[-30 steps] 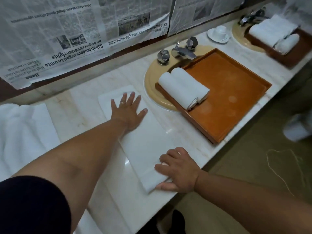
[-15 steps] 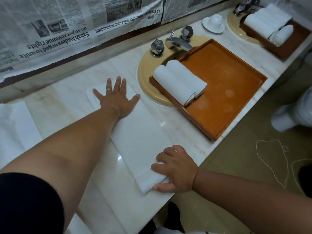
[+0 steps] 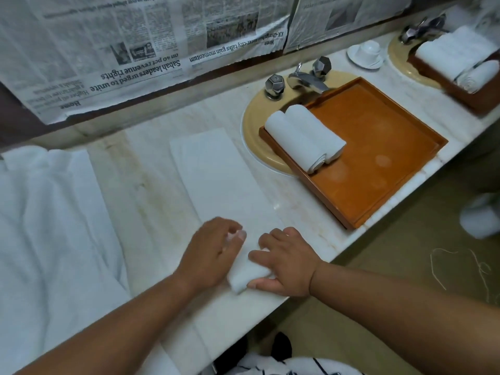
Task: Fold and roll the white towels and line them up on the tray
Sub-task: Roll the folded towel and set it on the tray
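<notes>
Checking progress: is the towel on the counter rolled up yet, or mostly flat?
Mostly flat: only the near end of the towel is rolled, under the left hand and right hand.

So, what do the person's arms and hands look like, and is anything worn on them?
The left forearm and right forearm are bare: no sleeve, watch or bracelet shows. The right hand wears no ring that I can see; the left hand is blurred, so I cannot tell. A white garment with dark stripes shows at the bottom edge.
</notes>
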